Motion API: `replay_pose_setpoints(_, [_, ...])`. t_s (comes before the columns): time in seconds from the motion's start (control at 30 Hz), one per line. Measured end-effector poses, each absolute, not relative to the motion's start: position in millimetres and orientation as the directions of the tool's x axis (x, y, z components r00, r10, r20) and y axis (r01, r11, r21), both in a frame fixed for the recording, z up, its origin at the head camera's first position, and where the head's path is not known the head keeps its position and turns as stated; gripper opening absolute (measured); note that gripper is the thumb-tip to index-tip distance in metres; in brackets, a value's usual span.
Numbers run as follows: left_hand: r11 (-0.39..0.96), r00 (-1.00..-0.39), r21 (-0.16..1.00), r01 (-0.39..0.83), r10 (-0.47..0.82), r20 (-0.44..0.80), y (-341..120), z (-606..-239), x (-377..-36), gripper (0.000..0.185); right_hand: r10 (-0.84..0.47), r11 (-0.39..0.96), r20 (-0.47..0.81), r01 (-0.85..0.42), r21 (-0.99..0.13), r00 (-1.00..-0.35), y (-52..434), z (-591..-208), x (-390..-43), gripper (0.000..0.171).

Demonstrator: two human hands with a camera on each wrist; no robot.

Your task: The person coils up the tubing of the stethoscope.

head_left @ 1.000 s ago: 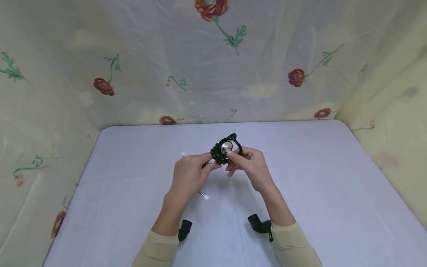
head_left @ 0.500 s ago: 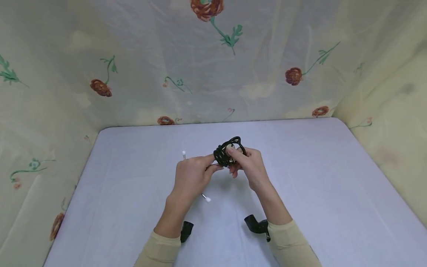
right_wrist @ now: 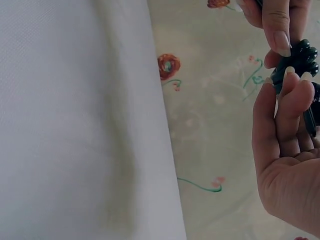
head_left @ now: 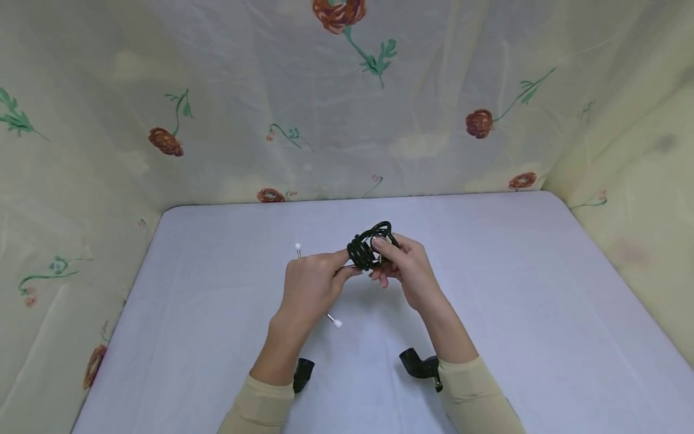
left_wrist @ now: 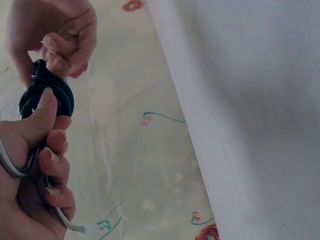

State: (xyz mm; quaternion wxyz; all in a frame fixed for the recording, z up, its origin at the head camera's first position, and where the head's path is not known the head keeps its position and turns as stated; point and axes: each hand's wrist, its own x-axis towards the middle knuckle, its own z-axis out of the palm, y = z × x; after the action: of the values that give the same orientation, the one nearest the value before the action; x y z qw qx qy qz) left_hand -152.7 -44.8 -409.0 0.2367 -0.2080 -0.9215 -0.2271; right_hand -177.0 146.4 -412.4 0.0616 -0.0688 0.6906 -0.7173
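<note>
A stethoscope [head_left: 360, 252] is held up over the table in both hands, its black tubing wound into a tight coil. My left hand [head_left: 310, 284] grips it by the metal ear tubes, close to the left side of the coil. White eartips [head_left: 338, 323] stick out past that hand, above and below. With the thumb over the chest piece, my right hand [head_left: 414, 274] holds the coil's right side. In the left wrist view, the left thumb [left_wrist: 46, 102] presses on the black coil. The right wrist view shows the right fingers [right_wrist: 287, 120] bent up against the coil.
A white-covered table [head_left: 217, 337] lies under the hands. Flower-printed curtain [head_left: 423, 96] encloses its back and sides. Black curved pieces [head_left: 418, 365] sit by both sleeve cuffs.
The right thumb has moved over the shiny chest piece, which is now mostly covered. The coil has shifted slightly right. The left hand keeps its hold on the ear tubes.
</note>
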Motion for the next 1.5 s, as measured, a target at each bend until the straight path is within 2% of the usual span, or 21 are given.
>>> replay_pose_setpoints(0.27, [0.82,-0.785,0.273,0.504,0.302,0.541,-41,-409,-152,0.022,-0.13,-0.078,0.004,0.006,-0.997,-0.992,146,-414,-180,0.02])
replay_pose_setpoints(0.47, [0.812,-0.812,0.328,0.482,0.274,0.515,-40,-408,-152,0.019,-0.079,-0.055,0.014,-0.01,-0.998,-0.997,146,-415,-182,0.022])
replay_pose_setpoints(0.7, [0.813,-0.84,0.355,0.461,0.272,0.469,-41,-408,-154,0.02,-0.128,0.053,0.006,-0.013,-0.998,-0.992,153,-411,-183,0.021])
replay_pose_setpoints(0.93, [0.835,-0.877,0.371,0.406,0.243,0.414,-49,-411,-158,0.024,-0.133,0.241,-0.005,-0.028,-0.97,-0.991,165,-407,-184,0.035])
replay_pose_setpoints(1.17, [0.848,-0.906,0.375,0.376,0.25,0.343,-54,-417,-161,0.021,-0.113,0.384,0.077,-0.115,-0.916,-0.991,167,-405,-183,0.018])
replay_pose_setpoints(1.3, [0.843,-0.911,0.38,0.381,0.273,0.308,-55,-425,-162,0.019,-0.122,0.401,0.045,-0.09,-0.912,-0.991,168,-409,-181,0.018])
replay_pose_setpoints(1.5, [0.844,-0.91,0.37,0.389,0.291,0.295,-54,-433,-165,0.019,-0.137,0.357,-0.02,-0.03,-0.934,-0.99,169,-412,-183,0.017])
